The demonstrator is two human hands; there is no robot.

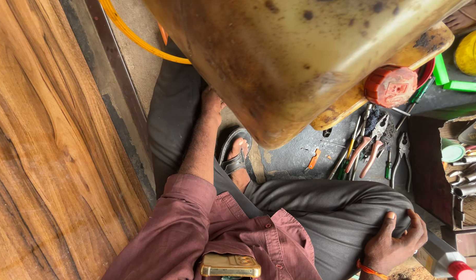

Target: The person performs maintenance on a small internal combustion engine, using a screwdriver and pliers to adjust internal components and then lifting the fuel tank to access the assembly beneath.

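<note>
The left hand (213, 103) reached far forward on a straight arm, fingers hidden. The right hand (394, 238) rested near, fingers curled over the bent knee.

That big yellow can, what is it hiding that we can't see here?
- Left hand, head view: its fingers are hidden behind the yellow can.
- Can: top cut off by the frame edge.
- Pliers on the floor: tips tucked under the can's shadow.
- Plastic bottle: cut off at the bottom corner.
</note>
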